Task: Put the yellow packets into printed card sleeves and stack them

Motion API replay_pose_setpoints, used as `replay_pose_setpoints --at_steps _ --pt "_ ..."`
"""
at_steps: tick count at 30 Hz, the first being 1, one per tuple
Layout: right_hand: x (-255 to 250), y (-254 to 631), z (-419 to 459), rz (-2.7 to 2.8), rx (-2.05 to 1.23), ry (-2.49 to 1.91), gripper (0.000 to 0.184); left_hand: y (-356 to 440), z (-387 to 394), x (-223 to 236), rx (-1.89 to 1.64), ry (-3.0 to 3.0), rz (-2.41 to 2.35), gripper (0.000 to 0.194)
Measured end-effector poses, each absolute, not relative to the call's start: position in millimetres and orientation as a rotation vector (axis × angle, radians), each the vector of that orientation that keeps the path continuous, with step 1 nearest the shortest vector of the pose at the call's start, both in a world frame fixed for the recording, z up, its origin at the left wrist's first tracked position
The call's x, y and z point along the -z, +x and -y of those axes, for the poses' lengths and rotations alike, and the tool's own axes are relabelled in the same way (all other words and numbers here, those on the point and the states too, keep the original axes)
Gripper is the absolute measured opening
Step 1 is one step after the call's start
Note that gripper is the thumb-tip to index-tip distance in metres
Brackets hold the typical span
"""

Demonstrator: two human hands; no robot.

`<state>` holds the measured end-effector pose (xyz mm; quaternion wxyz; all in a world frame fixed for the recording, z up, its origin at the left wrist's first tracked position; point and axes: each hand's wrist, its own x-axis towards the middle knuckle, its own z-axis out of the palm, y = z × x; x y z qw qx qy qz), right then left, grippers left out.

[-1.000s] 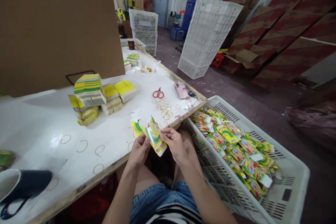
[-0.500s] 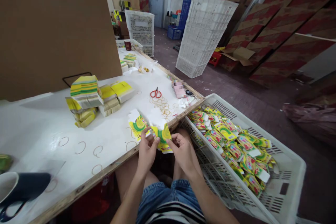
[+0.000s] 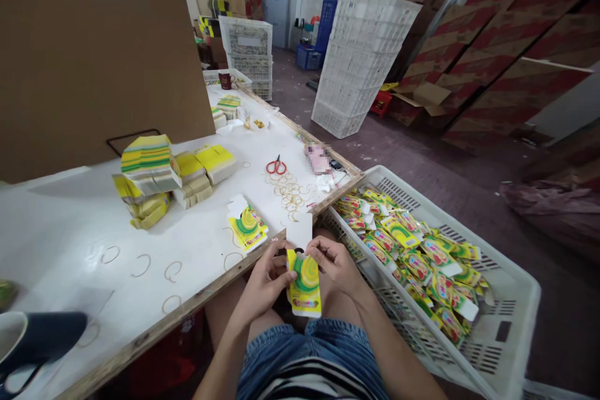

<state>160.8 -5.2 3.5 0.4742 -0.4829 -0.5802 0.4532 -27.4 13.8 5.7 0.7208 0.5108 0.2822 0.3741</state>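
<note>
Between my two hands, above my lap, is a yellow-green printed carton (image 3: 304, 284) with a white flap standing up at its top. My left hand (image 3: 269, 278) grips its left edge, thumb on the printed front. At the upper right edge, my right hand (image 3: 332, 262) pinches it by the flap fold. Beside my left hand, near the table edge, lie more flat cartons (image 3: 247, 228) of the same print. To my right a white plastic crate (image 3: 510, 325) holds many such cartons (image 3: 422, 269), folded up.
On the white table (image 3: 197, 244) are bundled carton stacks (image 3: 147, 162), red-handled scissors (image 3: 276, 165), loose rubber bands (image 3: 290, 194) and a dark blue mug (image 3: 51, 337). A cardboard sheet (image 3: 103, 44) stands at left. Stacked white crates (image 3: 360, 62) stand on the floor beyond.
A carton was lifted off the table pile, brought rightward over my lap and turned upright with its white flap raised. Both hands shifted right with it. The view turned slightly.
</note>
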Motion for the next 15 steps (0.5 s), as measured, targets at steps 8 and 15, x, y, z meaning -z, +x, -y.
replay_pose_setpoints --at_steps 8,15 --pt "-1 159 5 1.282 -0.983 -1.171 0.035 -26 -12 -6 -0.765 1.105 -0.582 0.071" --pt "-14 170 6 1.513 -0.786 -1.142 0.042 -23 -14 -8 -0.820 1.182 -0.673 0.049"
